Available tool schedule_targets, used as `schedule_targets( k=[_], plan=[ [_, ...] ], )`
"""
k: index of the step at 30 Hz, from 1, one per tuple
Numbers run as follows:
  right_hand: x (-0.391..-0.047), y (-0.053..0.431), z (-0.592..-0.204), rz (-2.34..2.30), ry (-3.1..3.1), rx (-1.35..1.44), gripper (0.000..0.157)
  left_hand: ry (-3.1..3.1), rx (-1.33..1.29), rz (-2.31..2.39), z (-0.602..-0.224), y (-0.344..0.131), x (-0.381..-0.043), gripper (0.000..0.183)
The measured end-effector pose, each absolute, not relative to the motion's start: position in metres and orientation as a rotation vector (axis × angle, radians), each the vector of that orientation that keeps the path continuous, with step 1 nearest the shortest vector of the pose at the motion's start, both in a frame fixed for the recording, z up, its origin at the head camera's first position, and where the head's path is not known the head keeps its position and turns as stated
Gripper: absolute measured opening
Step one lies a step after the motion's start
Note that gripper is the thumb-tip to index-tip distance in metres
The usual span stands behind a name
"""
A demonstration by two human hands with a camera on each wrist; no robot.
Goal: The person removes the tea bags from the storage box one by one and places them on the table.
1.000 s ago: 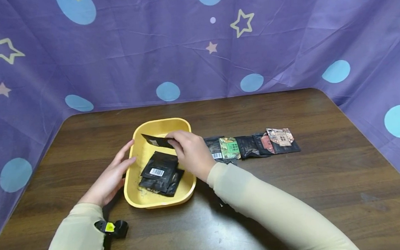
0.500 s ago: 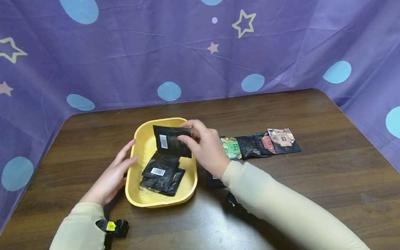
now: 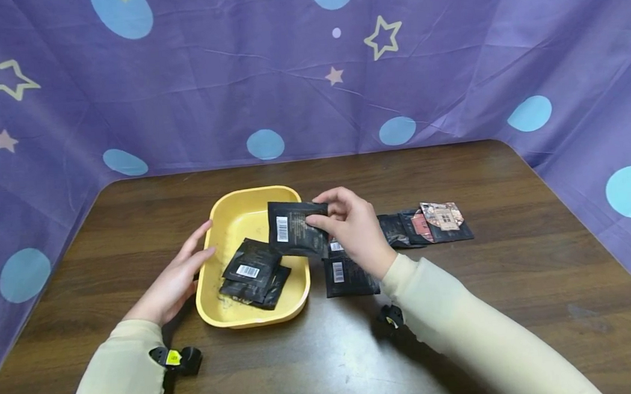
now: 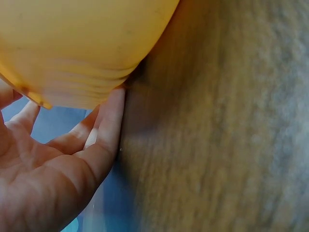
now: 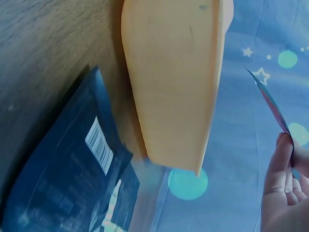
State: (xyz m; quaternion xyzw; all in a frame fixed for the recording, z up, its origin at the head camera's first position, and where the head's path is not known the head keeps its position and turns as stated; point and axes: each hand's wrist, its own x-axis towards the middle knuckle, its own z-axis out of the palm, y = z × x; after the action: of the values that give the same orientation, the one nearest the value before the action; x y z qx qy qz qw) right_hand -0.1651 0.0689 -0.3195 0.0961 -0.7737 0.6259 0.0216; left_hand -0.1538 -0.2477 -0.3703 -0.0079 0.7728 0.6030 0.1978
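In the head view my right hand pinches a flat black sachet by its right edge, thumb in front. The sachet, with a white barcode label, hangs over the right rim of a yellow plastic bin. From the right wrist view this raised sachet appears edge-on. My left hand lies along the bin's left side, fingers extended; the left wrist view shows its fingertips touching the outer wall. Several black sachets lie overlapping inside the bin.
Right of the bin a row of sachets runs across the wooden table, ending in a beige-labelled sachet. A black sachet lies in front of the row's left end. A purple curtain stands behind.
My right hand has lifted the pinched sachet and carried it rightward, from inside the bin to above its right rim, turning its barcode face toward me. My left hand has stayed put.
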Motion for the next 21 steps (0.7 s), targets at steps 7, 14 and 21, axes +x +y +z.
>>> schedule_targets(
  k=[7, 14, 21],
  plan=[
    [-0.169, 0.093, -0.324, 1.967, -2.463, 0.269, 0.031, 2.153, -0.030, 1.688, -0.370, -0.247, -0.154, 0.065],
    [-0.169, 0.115, -0.332, 2.014, -2.503, 0.269, 0.036, 2.154, -0.031, 1.690, -0.370, -0.247, -0.154, 0.065],
    [-0.170, 0.136, -0.344, 2.056, -2.548, 0.267, 0.036, 2.159, -0.029, 1.688, -0.369, -0.247, -0.153, 0.065]
  ],
)
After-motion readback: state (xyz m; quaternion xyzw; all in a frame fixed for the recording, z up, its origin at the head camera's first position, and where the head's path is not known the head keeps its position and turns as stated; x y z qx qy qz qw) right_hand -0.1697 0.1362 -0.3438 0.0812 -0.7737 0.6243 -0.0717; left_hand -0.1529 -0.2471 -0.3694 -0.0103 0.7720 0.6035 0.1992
